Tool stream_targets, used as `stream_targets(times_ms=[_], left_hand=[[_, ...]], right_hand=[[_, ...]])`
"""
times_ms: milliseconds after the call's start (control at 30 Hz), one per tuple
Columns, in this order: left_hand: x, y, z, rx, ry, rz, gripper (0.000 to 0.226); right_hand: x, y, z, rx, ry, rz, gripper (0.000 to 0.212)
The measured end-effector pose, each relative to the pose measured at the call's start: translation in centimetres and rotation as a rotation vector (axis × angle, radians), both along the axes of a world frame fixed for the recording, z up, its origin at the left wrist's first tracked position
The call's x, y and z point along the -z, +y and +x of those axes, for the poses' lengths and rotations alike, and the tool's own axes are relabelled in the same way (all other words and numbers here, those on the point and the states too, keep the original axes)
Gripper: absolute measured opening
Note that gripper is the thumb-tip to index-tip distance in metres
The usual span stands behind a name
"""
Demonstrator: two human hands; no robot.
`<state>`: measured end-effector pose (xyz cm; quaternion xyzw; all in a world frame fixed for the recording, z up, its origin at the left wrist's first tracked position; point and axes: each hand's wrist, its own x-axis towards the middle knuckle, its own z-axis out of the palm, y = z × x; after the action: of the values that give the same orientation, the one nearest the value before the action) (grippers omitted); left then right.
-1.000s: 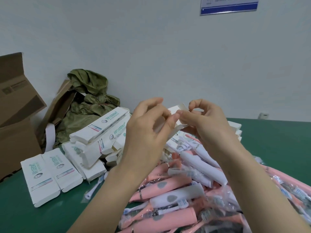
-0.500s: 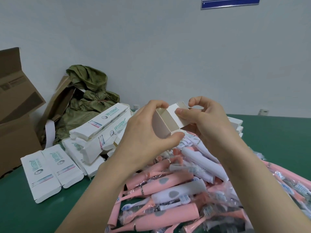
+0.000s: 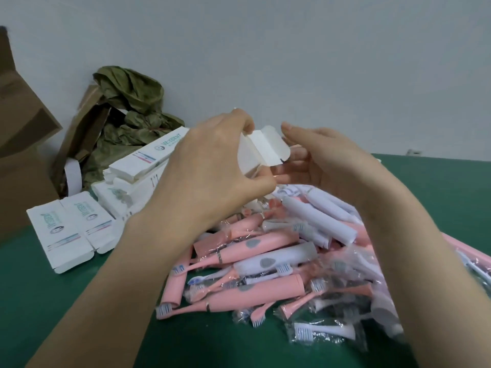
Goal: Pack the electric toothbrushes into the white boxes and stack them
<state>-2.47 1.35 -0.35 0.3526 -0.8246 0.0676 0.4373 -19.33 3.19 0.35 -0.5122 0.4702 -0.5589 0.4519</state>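
Head view: looks down on a green table (image 3: 438, 197), with a pale wall (image 3: 292, 62) across the top of the frame.
Left hand (image 3: 212, 166): at mid-frame, it grasps a white box, with the fingers curled over the top and the thumb underneath.
Box (image 3: 245, 158): held in the air at the centre of the frame, above the pile and just right of the left hand's knuckles.
Flap (image 3: 268, 147): the box's end flap stands open and points right, with a fold line down its middle.
Right hand (image 3: 326, 160): right of centre, just beside the flap. It is relaxed, with the fingers loosely stretched out, and grasps nothing. Some fingertips sit behind the flap's edge, but whether they touch it cannot be told.
Toothbrushes (image 3: 265, 261): pink and white ones in clear wrappers are heaped in the lower centre and lower right, beneath both hands.
Stack (image 3: 138, 166): printed white boxes are piled loosely left of centre, partly hidden by the left wrist.
Flat boxes (image 3: 71, 229): two lie side by side on the table at lower left, touching each other.
Carton (image 3: 18, 144): brown cardboard at the left edge.
Cloth (image 3: 130, 102): an olive, crumpled bundle at upper left, behind the stack and against the wall.
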Motion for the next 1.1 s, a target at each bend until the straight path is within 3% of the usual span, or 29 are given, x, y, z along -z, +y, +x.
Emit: stream_targets(times_ms=[167,300,367,467,533,633,767,967,1100], left_hand=[[3.1,-2.1,0.2,-0.079,-0.068,0.197,0.047],[5.6,-4.0,0.1,-0.117,-0.049,0.276,0.047],[6.6,-4.6,-0.1,-0.128,-0.025,0.265,0.047],[7.5,-5.1,-0.1,-0.130,-0.002,0.235,0.048],[7.9,-5.3,0.2,-0.123,0.009,0.238,0.046],[8.2,-5.7,0.8,-0.122,-0.019,0.253,0.041],[8.5,-5.9,1.2,-0.120,-0.024,0.250,0.042],[8.8,-5.7,1.0,-0.112,-0.025,0.245,0.038],[8.8,-5.5,1.3,-0.098,0.019,0.231,0.044]], right_hand=[[2.1,-0.8,-3.8,0.252,0.390,0.048,0.011],[3.1,-1.4,-4.8,0.322,0.878,0.084,0.005],[3.3,-1.4,-4.2,0.291,1.095,0.170,0.013],[3.3,-0.7,-3.2,0.136,1.524,0.453,0.034],[3.5,-0.2,-3.1,0.084,1.644,0.521,0.037],[3.7,-0.2,-3.4,0.108,1.596,0.495,0.039],[3.8,-0.5,-4.4,0.233,1.344,0.377,0.039],[1.8,1.4,-6.2,0.378,0.637,-0.075,0.010],[1.2,2.2,-6.6,0.252,0.650,-0.084,0.011]])
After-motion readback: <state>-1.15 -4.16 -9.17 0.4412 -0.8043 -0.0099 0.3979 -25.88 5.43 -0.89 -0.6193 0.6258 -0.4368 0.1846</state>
